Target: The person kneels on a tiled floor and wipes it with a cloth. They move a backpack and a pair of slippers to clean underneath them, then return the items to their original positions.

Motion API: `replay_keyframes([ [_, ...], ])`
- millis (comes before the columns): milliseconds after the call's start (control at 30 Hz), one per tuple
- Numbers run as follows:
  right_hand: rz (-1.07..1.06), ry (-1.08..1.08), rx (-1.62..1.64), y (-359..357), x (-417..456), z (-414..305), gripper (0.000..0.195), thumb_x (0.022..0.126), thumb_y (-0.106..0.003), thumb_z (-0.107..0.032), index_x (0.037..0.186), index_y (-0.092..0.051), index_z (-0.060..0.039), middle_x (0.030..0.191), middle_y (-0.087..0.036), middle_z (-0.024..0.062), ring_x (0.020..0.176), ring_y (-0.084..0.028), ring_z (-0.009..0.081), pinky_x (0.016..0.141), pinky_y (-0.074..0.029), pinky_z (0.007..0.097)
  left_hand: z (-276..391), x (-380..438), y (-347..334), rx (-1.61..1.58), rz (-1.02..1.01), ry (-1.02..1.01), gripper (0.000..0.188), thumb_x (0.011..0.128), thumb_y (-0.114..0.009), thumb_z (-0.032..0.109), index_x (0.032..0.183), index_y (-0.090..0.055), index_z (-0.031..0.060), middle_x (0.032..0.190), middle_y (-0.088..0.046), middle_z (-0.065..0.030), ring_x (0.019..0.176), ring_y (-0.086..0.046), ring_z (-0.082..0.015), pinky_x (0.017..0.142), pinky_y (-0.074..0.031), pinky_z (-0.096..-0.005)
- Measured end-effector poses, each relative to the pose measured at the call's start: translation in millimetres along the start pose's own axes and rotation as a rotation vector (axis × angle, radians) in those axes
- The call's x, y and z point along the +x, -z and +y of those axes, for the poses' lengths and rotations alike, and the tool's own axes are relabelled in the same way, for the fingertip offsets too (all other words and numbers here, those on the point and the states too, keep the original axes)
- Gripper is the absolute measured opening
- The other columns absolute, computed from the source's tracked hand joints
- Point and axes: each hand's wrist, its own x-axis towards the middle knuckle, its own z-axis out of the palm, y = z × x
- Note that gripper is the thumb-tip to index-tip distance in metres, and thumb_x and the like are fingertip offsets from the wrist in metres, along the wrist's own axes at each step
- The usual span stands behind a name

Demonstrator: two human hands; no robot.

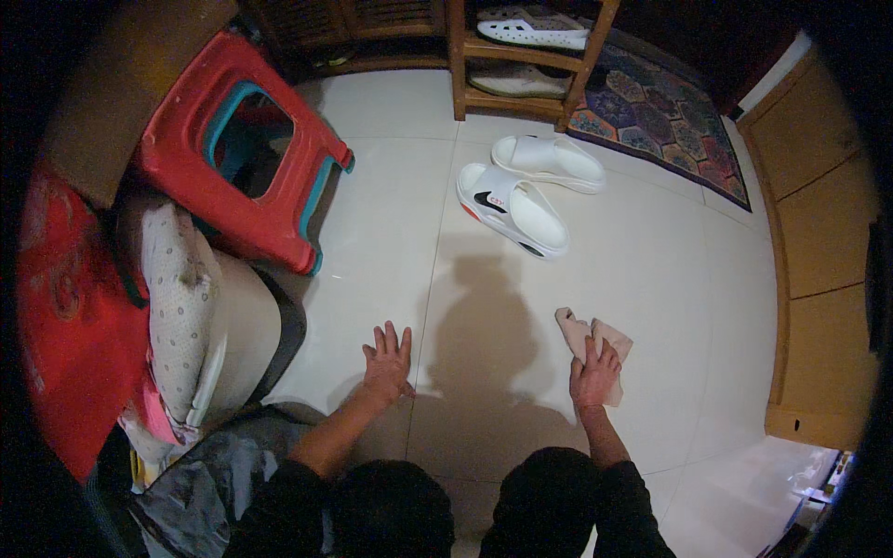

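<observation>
My right hand [596,376] presses on a crumpled beige cloth [617,337] that lies on the pale tiled floor [670,293]. Part of the cloth spreads out beyond the fingers, and part is hidden beneath the palm. To the left, my left hand [387,364] holds nothing; its fingers are spread over the floor, and whether it touches the tiles I cannot tell. Ahead of both hands sits a pair of white slide sandals, the nearer sandal [520,209] bearing a black swoosh and the farther sandal [548,162] partly behind it.
Red and teal stacked plastic stools [230,153] stand at the left, above a dotted cushion [178,314] and a dark bag [223,460]. A wooden shoe rack [516,108] holding shoes is at the back, beside a patterned mat [663,125]. Wooden panelling [816,258] lines the right.
</observation>
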Motion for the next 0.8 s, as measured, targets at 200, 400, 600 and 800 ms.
replay_keyframes([
  [200,-0.041,0.039,-0.014,-12.5,-1.6,-1.4,0.066,0.081,-0.074,-0.025,0.144,-0.054,-0.0151,0.144,-0.049,0.0215,0.134,-0.043,0.0428,0.108,-0.036,0.0597,-15.5,-4.1,-10.6,-0.064,0.051,-0.015,0.136,0.059,-0.095,0.047,0.161,-0.017,0.0021,0.162,-0.013,-0.0404,0.147,-0.023,-0.0597,0.107,-0.036,-0.0742],
  [400,-0.096,-0.03,-0.093,-12.9,-0.6,18.8,0.068,0.084,-0.071,-0.024,0.148,-0.049,-0.0155,0.146,-0.046,0.0218,0.137,-0.04,0.044,0.113,-0.031,0.0606,-8.7,12.3,-20.0,-0.044,0.177,-0.124,0.119,0.073,-0.087,0.048,0.162,-0.021,0.0039,0.162,-0.016,-0.0374,0.146,-0.028,-0.0565,0.108,-0.035,-0.0736],
  [600,-0.103,0.013,-0.058,-16.4,2.0,3.9,0.062,0.087,-0.069,-0.028,0.146,-0.051,-0.0163,0.146,-0.044,0.0212,0.135,-0.041,0.0442,0.113,-0.032,0.0582,-31.4,13.3,-91.4,0.254,0.484,-0.034,0.065,0.101,-0.051,0.03,0.159,-0.031,0.0075,0.161,-0.023,-0.0339,0.146,-0.028,-0.0556,0.11,-0.029,-0.0756],
  [800,-0.156,0.033,-0.128,-21.7,0.9,20.1,0.066,0.086,-0.069,-0.029,0.149,-0.05,-0.0171,0.144,-0.048,0.0215,0.136,-0.041,0.0468,0.118,-0.026,0.0647,-11.1,15.5,-30.2,0.001,0.105,-0.026,0.079,0.094,-0.067,0.03,0.159,-0.03,0.0072,0.16,-0.025,-0.0338,0.147,-0.027,-0.0557,0.112,-0.031,-0.0709],
])
